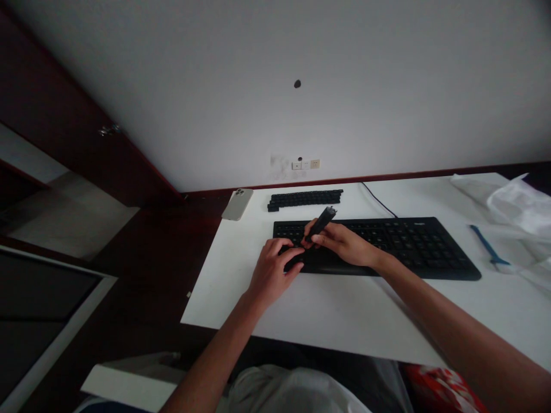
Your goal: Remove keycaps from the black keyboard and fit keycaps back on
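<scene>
Right hand [340, 241] clamped on black tool [322, 222] above keyboard [430, 246].
Left hand [275, 267], fingers parted, rested at its left end.

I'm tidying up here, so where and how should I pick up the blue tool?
Pinch the blue tool mid-handle, from above, fingers across it. The handle is long, thin and lies on the white table, while the wider end is nearer the crumpled plastic, so the handle should be the freer part.
</scene>
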